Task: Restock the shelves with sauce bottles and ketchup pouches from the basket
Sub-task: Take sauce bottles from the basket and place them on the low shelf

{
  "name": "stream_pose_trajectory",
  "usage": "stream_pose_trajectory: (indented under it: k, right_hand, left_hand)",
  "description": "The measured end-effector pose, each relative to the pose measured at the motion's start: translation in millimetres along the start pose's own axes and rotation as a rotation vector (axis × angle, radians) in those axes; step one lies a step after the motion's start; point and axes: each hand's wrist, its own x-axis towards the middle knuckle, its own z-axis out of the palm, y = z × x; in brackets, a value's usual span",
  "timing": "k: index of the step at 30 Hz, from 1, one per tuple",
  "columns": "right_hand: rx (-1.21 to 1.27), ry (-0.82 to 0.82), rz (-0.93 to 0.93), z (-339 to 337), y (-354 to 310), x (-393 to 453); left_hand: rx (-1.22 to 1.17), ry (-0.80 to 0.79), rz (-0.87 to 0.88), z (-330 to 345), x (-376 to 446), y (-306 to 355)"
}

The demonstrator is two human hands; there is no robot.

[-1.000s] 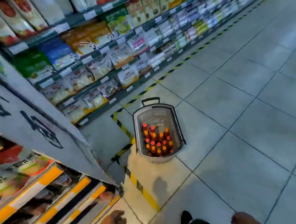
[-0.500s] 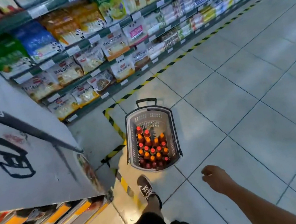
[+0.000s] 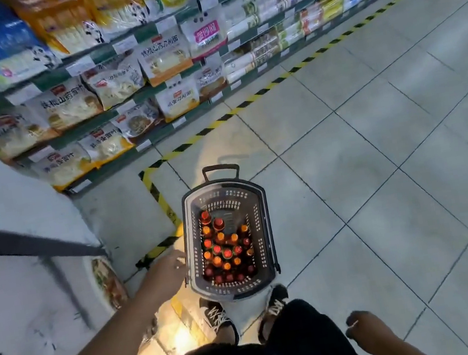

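A grey plastic basket (image 3: pixel 264 221) with a black handle stands on the tiled floor just in front of my feet. Several sauce bottles (image 3: pixel 225 248) with red and orange caps stand upright in its near half. My left hand (image 3: pixel 166 274) reaches down beside the basket's left rim, fingers relaxed and holding nothing. My right hand (image 3: pixel 363 329) hangs low at my right side, fingers loosely curled, empty. No ketchup pouches are visible in the basket.
Shelves (image 3: pixel 143 148) packed with noodle bags run along the left and back. A white shelf end panel (image 3: pixel 25 254) stands close on my left. Yellow-black tape (image 3: pixel 246 104) marks the floor along the shelves. Grey floor tiles (image 3: pixel 379 186) stretch to the right.
I have stepped up to the basket, which now lies right at my feet. My left arm has swung forward to the basket's left rim; my right hand has dropped back to my side.
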Motion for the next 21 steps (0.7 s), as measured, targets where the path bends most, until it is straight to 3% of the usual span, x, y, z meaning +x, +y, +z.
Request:
stream_pose_trajectory:
  k: [5,12,21]
  right_hand:
    - [-0.052,0.010,-0.075,-53.8,-59.4,54.6]
    - [-0.231,-0.028,-0.383,-129.0,-195.6,158.7]
    - [-0.361,-0.153,-0.668,-114.3,-341.0,324.6]
  left_hand:
    - [-0.011,0.060,-0.027,-4.4,50.4,49.5]
    - [-0.116,0.053,-0.210,51.0,116.2,51.2]
    - [-0.152,0.167,-0.327,133.8,272.4,17.0]
